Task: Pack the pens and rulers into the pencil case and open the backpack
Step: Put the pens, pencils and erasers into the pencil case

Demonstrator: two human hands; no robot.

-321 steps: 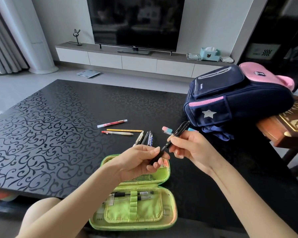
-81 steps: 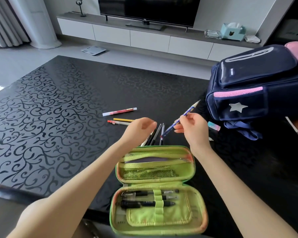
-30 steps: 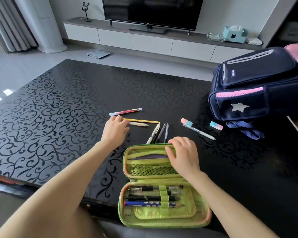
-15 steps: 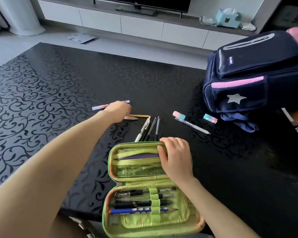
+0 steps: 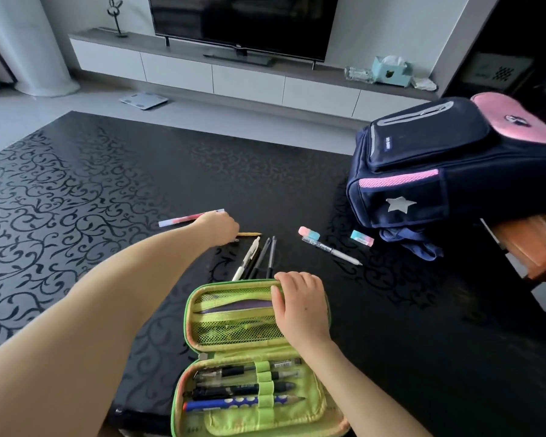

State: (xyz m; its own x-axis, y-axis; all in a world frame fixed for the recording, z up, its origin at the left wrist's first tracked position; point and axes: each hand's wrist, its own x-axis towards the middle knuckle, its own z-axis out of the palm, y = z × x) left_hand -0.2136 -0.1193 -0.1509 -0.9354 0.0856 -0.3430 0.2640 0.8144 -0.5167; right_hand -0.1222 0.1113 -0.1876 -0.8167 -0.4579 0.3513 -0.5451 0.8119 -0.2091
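The green pencil case (image 5: 234,329) lies open at the near table edge, with several pens (image 5: 234,389) under its elastic loops. My right hand (image 5: 300,304) grips the top rim of its mesh lid. My left hand (image 5: 218,227) reaches forward, fingers curled down over the left end of a yellow pencil (image 5: 249,234); what they hold is hidden. A pink-and-white pen (image 5: 183,219) lies just behind that hand. Three pens (image 5: 259,257) lie between the hands. Right of them are a clear pen (image 5: 328,249) and an eraser (image 5: 362,238). The navy and pink backpack (image 5: 438,171) lies zipped at the right.
The black patterned table (image 5: 76,200) stretches wide to the left. A wooden box (image 5: 533,244) sits under the backpack at the right edge. Beyond the table are a white TV cabinet (image 5: 246,80) and a scale (image 5: 144,100) on the floor.
A blue dotted pencil has gone from my right hand into the case's loops. My right hand moved onto the lid, and my left reached out over the yellow pencil.
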